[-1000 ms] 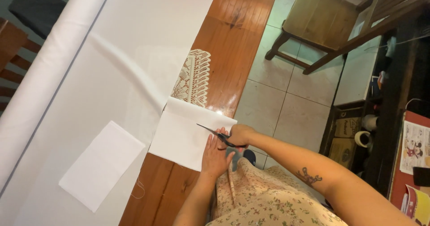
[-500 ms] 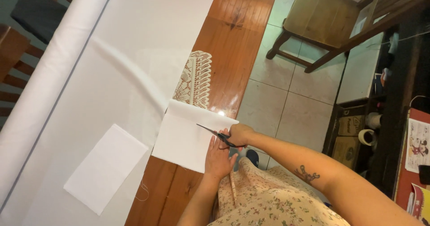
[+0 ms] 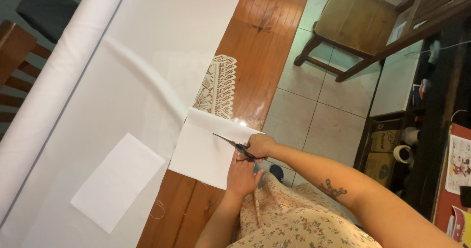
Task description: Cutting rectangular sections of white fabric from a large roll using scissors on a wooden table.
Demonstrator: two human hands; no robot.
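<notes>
R hand (image 3: pixel 259 146) comes in from lower right, forearm stretched across w/ a small dark mark on its skin, fingers curled shut round the handles of the scissors (image 3: pixel 233 144). Blades point up-left, slightly apart, over the white cloth piece (image 3: pixel 203 152). L hand (image 3: pixel 241 175) lies flat, palm down, fingers spread, pressing the near edge of that same piece just below the scissors; the 2 hands are close, nearly touching. Cloth piece sits at the edge of the wooden tabletop (image 3: pixel 260 56), partly on bare wood, partly overlapping the big white fabric sheet (image 3: pixel 122 81) spread over the rest. A strip of cream lace (image 3: pixel 218 88) lies just beyond it. A 2nd, smaller white rectangle (image 3: pixel 117 179) lies on the sheet to the left, apart from the cut piece. Fabric roll (image 3: pixel 54 81) runs along the far side.

Packages etc.: on the floor at right, 2 brown cardboard boxes (image 3: pixel 385 152) stacked near a tape roll (image 3: pixel 403 153) and a white mug-like thing; print too small to tell. Far right edge: a white printed sheet w/ a cartoon drawing (image 3: pixel 459 164) on a red surface. Wooden chair (image 3: pixel 353 22) on the tiled floor above.

Vs. half a sec ago: hands, scissors and cloth piece sit much the same; blades at about the same spot in the cloth, L hand flat as before. View barely shifted.
</notes>
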